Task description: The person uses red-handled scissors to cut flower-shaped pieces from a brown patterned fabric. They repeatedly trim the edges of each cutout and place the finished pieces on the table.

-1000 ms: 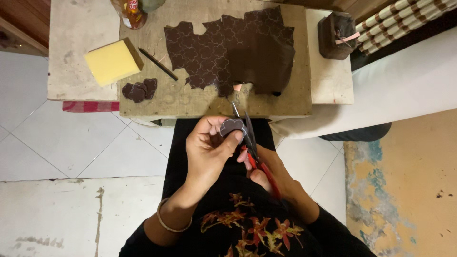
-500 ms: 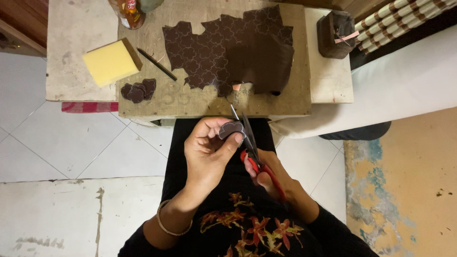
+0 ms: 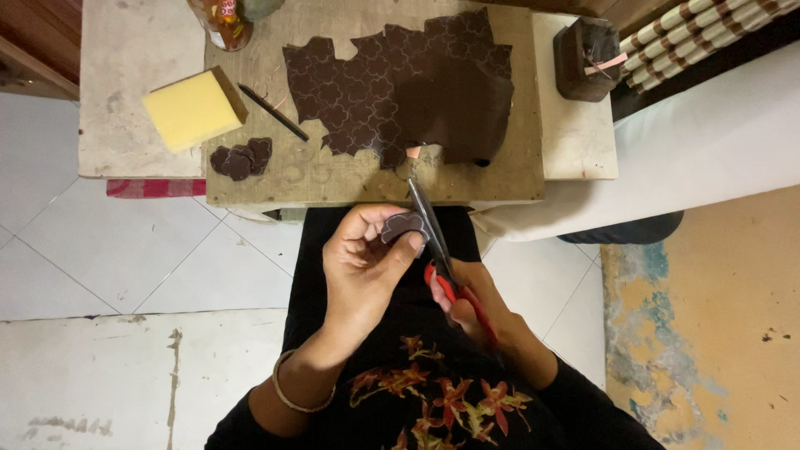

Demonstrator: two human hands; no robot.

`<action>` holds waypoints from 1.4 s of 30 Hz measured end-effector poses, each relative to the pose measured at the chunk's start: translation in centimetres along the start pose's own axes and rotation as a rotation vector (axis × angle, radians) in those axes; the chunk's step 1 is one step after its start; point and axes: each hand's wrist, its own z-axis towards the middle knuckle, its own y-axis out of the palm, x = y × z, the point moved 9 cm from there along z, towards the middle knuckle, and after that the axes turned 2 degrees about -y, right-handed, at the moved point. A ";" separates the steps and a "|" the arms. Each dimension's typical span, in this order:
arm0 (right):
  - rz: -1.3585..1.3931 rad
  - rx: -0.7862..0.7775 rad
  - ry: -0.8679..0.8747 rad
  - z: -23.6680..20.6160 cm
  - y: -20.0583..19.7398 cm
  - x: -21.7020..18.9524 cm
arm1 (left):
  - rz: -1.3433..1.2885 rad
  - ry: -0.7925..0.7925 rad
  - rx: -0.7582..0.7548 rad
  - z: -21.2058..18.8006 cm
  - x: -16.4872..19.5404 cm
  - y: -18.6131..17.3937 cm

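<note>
My left hand (image 3: 362, 267) pinches a small dark brown flower-shaped leather piece (image 3: 402, 225) just below the work board's front edge. My right hand (image 3: 471, 296) grips red-handled scissors (image 3: 437, 250), whose blades run up along the right side of the piece. On the wooden board (image 3: 333, 171) lies a large brown leather sheet (image 3: 400, 83) stamped with flower outlines, its lower edge cut ragged. A small pile of cut flower pieces (image 3: 242, 157) lies at the board's left.
A yellow sponge block (image 3: 193, 108) and a thin dark pen (image 3: 273, 112) lie left of the sheet. A bottle (image 3: 221, 21) stands at the back, a dark box (image 3: 587, 57) at the right. White tile floor lies to the left, a pale cushion (image 3: 708, 142) to the right.
The piece in my left hand has turned slightly and the scissors have shifted a little along its edge. The rest is unchanged.
</note>
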 end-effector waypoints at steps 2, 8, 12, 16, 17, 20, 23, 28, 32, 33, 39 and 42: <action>-0.061 -0.020 -0.120 0.5 -0.3 -1.3 | -0.019 -0.016 -0.014 0.1 -0.1 -0.2; -0.242 0.026 -0.119 0.9 -1.6 -2.2 | -0.032 -0.105 -0.003 0.1 -0.6 -0.8; -0.201 -0.054 -0.179 0.8 -1.7 -3.1 | 0.021 -0.122 -0.010 0.2 -0.6 -0.8; -0.285 -0.080 -0.178 1.0 -2.0 -3.3 | 0.077 -0.109 -0.028 0.3 -0.3 -1.0; -0.304 -0.085 -0.166 1.0 -2.1 -3.3 | 0.084 -0.126 -0.020 0.3 -0.4 -1.2; -0.289 -0.094 -0.160 1.1 -1.9 -3.2 | 0.101 -0.155 -0.003 0.4 -0.7 -1.4; -0.272 -0.104 -0.159 1.1 -1.7 -3.2 | 0.120 -0.150 0.007 0.5 -0.8 -1.5; -0.286 -0.102 -0.147 1.2 -1.5 -3.0 | 0.146 -0.163 0.013 0.5 -0.9 -1.6; -0.307 -0.087 -0.106 1.2 -1.3 -2.4 | 0.133 -0.207 0.023 0.5 -1.3 -1.8; -0.307 -0.082 -0.092 1.1 -1.3 -2.3 | 0.128 -0.199 0.017 0.5 -1.2 -1.7; -0.307 -0.056 -0.069 1.1 -1.5 -1.6 | 0.100 -0.179 0.000 0.5 -1.1 -1.6; -0.236 -0.064 -0.074 1.2 -1.3 -1.1 | 0.098 -0.185 0.001 0.4 -1.1 -1.8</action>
